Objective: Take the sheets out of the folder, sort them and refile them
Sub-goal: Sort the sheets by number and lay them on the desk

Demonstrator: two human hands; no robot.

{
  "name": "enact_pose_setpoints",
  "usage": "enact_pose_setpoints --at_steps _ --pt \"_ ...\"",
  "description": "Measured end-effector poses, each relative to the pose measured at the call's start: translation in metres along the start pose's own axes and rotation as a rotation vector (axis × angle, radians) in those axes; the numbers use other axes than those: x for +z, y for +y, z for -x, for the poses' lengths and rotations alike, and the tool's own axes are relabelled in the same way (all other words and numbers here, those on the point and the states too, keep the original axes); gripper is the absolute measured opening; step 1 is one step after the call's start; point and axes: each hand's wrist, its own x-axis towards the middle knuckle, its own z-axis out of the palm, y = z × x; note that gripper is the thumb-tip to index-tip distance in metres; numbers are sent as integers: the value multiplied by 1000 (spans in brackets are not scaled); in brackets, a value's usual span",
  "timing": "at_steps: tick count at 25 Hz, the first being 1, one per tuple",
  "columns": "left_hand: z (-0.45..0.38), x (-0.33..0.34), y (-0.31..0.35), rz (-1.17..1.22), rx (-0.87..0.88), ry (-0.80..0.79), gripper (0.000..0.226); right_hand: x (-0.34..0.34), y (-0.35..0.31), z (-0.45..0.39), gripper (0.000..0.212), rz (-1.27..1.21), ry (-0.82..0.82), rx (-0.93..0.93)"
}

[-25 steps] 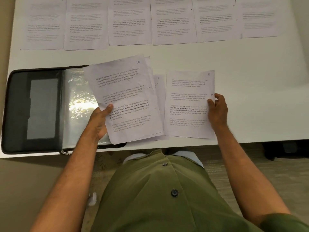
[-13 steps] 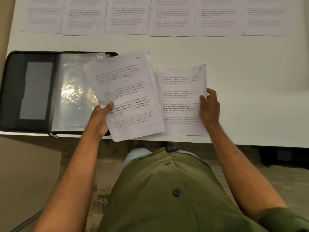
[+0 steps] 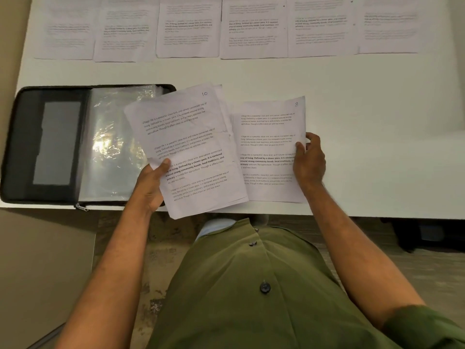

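White flat surface (image 3: 352,96): carries all items listed below; its near edge runs across the middle of the view.

Black zip-edged folder (image 3: 22,147): lies open at the near left of the surface. Grey rectangular panel on its left half; crinkled clear plastic sleeves (image 3: 110,147) on its right half, catching a glare. Metal zip pull at the near edge.

Small stack of white printed sheets, top one hand-numbered 10 (image 3: 191,147): tilted with its top leaning right, held above the folder's right edge and the near edge of the surface. Further sheet edges show behind its far right corner.

Left hand (image 3: 151,185): grips the stack at its left edge, thumb on the printed face, fingers hidden under the paper.

Single white printed sheet with a handwritten number in its top right corner (image 3: 269,149): just right of the stack, its left edge tucked under it. The digit is too blurred to read with certainty. Whether it rests on the surface or is lifted off it cannot be told.

Right hand (image 3: 309,162): pinches this sheet at its right edge, thumb on top, fingers curled behind.

Row of six white printed sheets (image 3: 251,28): laid side by side along the far edge of the surface, edges touching or overlapping slightly, text blurred.

Olive-green buttoned shirt (image 3: 251,285): worn by the person, near centre.
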Motion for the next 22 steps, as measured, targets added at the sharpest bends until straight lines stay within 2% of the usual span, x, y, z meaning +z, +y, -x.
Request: enact_pose_setpoints --at_steps 3,5,7,9,13,14,18,22 --pt "-10 6 8 -15 -8 -30 44 1 -3 4 43 25 -17 -16" --pt "-19 13 12 -22 -11 -56 43 2 -2 7 56 127 57 -73" --pt "-26 23 16 -22 -18 -95 46 2 -9 12 60 117 134 -117" --pt "-31 32 19 -34 -35 -145 47 0 -27 17 50 -20 96 -125" --pt "-40 55 22 -53 -105 -218 41 4 -68 30 30 -328 -302 56" --pt "-42 60 21 -59 -115 -236 41 8 -68 32 27 -368 -340 97" --pt "-43 74 19 -75 -124 -290 35 14 -57 40 28 -495 -213 199" --pt "-40 91 18 -115 -118 -259 28 -2 -47 36 19 -530 -182 233"
